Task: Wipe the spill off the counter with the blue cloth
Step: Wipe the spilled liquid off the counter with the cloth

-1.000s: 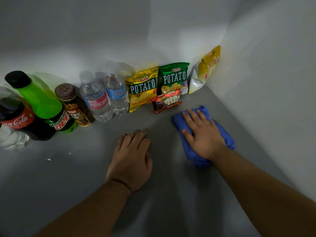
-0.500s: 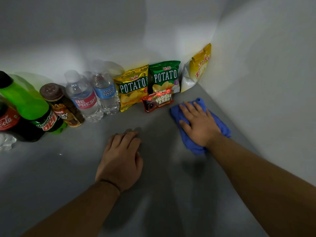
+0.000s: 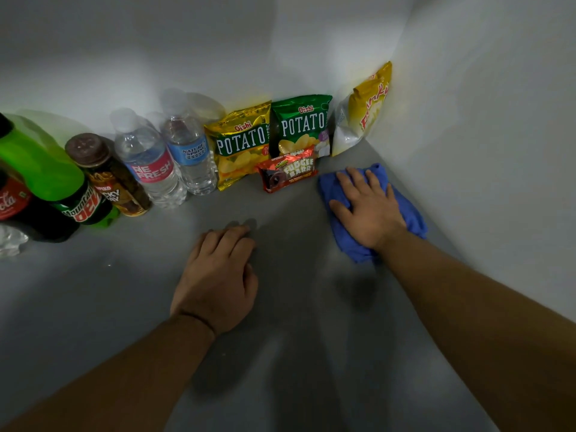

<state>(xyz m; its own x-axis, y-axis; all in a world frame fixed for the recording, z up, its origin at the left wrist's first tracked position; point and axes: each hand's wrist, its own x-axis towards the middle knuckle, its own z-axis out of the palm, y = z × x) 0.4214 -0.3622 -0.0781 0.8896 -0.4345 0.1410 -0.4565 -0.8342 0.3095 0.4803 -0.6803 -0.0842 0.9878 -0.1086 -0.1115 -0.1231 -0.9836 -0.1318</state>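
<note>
Head view: right hand (image 3: 369, 207) flat, pressing one blue cloth (image 3: 408, 213); left hand (image 3: 218, 275) flat, empty.

5 bottles (image 3: 146, 163), 3 chip bags (image 3: 241, 145), 1 choc bar (image 3: 288, 173), 1 cloth (image 3: 408, 210), 2 hands (image 3: 218, 275)

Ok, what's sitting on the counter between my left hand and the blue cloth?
Nothing: in the head view only bare grey counter, partly in shadow, separates the left hand from the blue cloth under the right hand.

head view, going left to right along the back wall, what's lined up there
Coca-Cola bottle → Mountain Dew bottle → brown-capped bottle → Refresh water bottle → Nature's Spring water bottle → yellow potato chips bag → green potato chips bag → yellow snack bag
</note>
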